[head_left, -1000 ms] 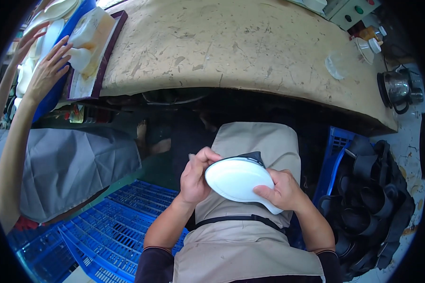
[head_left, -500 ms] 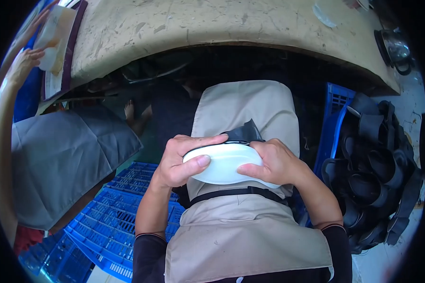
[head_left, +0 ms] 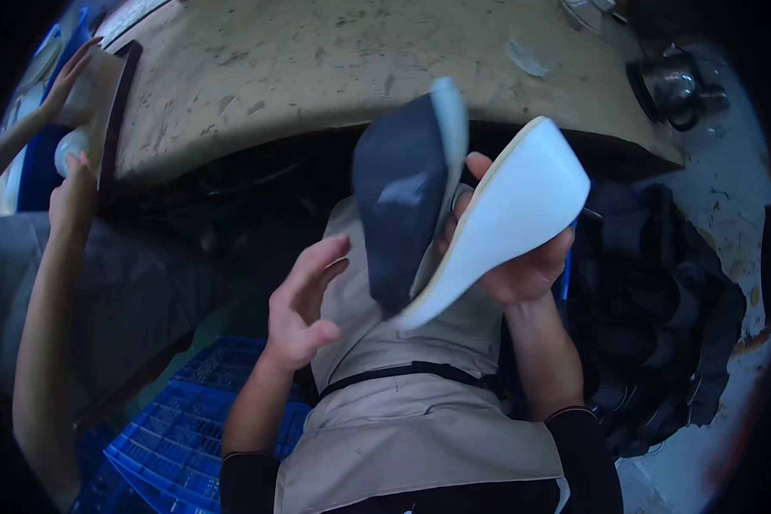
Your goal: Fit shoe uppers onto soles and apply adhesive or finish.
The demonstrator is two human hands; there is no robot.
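A white wedge shoe sole (head_left: 510, 218) is in my right hand (head_left: 522, 270), which reaches around its back and lower side; some fingers show past its edges. Left of it, a dark wedge-shaped piece (head_left: 398, 188) with a pale strip along one edge stands tilted and meets the white sole near their lower tips. Whether the two are joined I cannot tell. My left hand (head_left: 308, 300) hovers apart, just left of them, its fingers loosely curved and spaced with nothing between them. A beige apron (head_left: 411, 420) covers my lap beneath.
A worn beige table (head_left: 274, 86) curves across the top, with a clear piece of plastic (head_left: 527, 58) and a pot (head_left: 672, 90) at right. Black pieces (head_left: 651, 317) heap up on my right. Blue crates (head_left: 201, 420) lie lower left. Beside me are another person's arms (head_left: 51, 343).
The white sole has turned from lying level between both hands to upright in my right hand, showing the dark wedge-shaped piece. My left hand has let go.
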